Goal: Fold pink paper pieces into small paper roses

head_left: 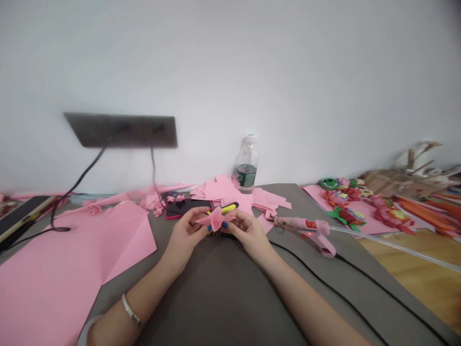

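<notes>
Pink paper flower (pixel 216 219) pinched at its base by fingertips of both hands, left hand (pixel 186 235) and right hand (pixel 249 233) curled inward, held above grey tabletop (pixel 219 293); phone (pixel 185 207) and paper scraps (pixel 230 192) just behind, glue gun (pixel 306 230) right.

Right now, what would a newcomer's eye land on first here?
A pink paper flower held between the left hand and right hand at centre. Next, a pink glue gun lying to their right, and a cluster of colourful paper flowers further right, on a pink sheet.
</notes>
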`<state>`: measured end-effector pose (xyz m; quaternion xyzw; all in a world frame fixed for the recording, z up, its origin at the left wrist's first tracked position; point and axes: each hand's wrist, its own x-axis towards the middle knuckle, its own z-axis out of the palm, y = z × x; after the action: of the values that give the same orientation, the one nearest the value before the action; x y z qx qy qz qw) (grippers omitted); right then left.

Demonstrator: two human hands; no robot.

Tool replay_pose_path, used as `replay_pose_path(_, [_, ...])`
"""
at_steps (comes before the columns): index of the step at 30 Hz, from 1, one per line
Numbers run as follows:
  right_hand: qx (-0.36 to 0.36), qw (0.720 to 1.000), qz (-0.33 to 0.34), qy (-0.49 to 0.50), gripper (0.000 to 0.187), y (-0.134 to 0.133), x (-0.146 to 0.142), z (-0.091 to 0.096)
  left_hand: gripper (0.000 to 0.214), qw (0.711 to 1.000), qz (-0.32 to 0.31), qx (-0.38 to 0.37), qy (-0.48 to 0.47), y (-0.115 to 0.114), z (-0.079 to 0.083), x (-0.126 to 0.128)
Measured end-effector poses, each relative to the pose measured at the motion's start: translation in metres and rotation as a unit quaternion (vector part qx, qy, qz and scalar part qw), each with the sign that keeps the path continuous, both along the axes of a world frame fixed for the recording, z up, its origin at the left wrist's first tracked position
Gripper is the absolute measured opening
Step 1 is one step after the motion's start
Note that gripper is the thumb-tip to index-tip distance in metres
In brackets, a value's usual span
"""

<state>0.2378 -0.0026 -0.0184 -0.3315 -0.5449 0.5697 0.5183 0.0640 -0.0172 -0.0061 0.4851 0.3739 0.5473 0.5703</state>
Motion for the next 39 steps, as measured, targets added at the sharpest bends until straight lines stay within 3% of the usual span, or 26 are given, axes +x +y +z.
replay_pose_path(4, [0.019,1.0,0.0,-0.008,0.027,-0.001,-0.002,0.002,0.025,0.998,-0.012,-0.039,-0.037,-0.001,0.0,0.001])
replay_pose_path(13, [0.043,0.996,-0.035,-0.063,0.023,-0.004,-0.004,0.006,0.022,0.999,0.025,-0.013,-0.029,0.0,-0.005,0.0])
replay_pose_path(24, [0.02,0.998,-0.02,-0.057,0.023,-0.006,-0.004,0.007,0.019,0.998,0.01,0.037,0.055,-0.005,0.003,0.001])
replay_pose_path(39, [0.031,0.991,-0.057,-0.116,0.016,-0.01,-0.008,0.006,0.015,0.996,0.024,0.009,0.085,-0.003,-0.001,-0.001])
